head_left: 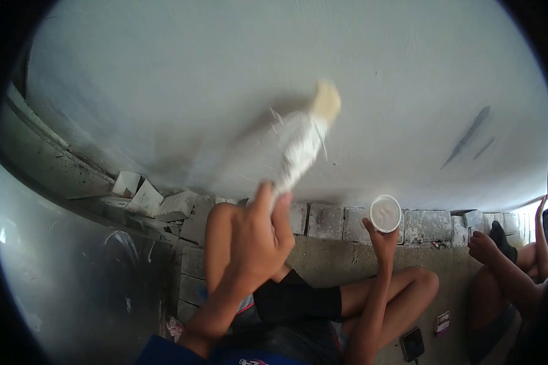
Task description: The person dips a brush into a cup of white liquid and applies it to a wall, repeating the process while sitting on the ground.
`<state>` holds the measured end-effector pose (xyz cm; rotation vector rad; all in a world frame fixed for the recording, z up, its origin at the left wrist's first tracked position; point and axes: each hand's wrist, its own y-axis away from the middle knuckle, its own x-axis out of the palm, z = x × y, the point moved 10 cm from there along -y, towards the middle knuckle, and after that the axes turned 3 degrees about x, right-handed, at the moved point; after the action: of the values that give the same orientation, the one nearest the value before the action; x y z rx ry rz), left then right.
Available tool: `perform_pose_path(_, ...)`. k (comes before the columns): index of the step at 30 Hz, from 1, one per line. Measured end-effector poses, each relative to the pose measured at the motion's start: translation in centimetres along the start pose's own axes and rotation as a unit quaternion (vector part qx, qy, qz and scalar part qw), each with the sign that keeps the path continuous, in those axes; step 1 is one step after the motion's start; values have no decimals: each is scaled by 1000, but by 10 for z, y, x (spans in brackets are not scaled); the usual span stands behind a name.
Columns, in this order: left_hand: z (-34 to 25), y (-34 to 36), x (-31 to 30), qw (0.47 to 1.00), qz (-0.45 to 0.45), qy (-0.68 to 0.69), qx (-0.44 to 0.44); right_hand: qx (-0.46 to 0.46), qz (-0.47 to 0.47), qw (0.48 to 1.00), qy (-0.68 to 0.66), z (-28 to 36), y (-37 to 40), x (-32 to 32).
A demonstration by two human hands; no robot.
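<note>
My left hand [259,237] is closed round the lower end of a paintbrush [298,152], raised in front of the wall. The brush has pale cream bristles pointing up and to the right, and its handle is wrapped in something white with loose strands; motion blurs it. My right hand [384,240] holds a round white cup [385,213] from below, with the thumb at its left side. Whitish paint-like stuff shows inside the cup. The grey wall [408,121] fills the upper view, with the bristles overlapping it.
Grey paving blocks [326,221] line the wall's foot. Broken white pieces [143,194] lie at the left, beside a shiny metal panel [79,267]. My crossed legs [402,286] are below. Another person [505,274] sits at the right, near a phone [413,344] and a small box [442,322].
</note>
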<state>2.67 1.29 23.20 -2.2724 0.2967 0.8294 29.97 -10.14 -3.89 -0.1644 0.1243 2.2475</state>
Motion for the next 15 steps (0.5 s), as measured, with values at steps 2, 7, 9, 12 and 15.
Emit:
perform_pose_path(2,-3,-24,-6,999,-34,39,13,2,-1,1000,7,5,0,4)
perform_pose_path(7,24,-9,56,999,-8,4,-47,-19,-5,1000,20,-4,-3,0)
perform_pose_path(9,39,26,100,996,75,-6,-54,-27,-20,999,-2,3,3,-4)
perform_pose_path(12,79,90,144,979,170,2,-115,2,-2,1000,-14,-12,-1,-3)
perform_pose_path(15,80,113,147,963,257,-21,-81,-24,2,999,21,9,2,1)
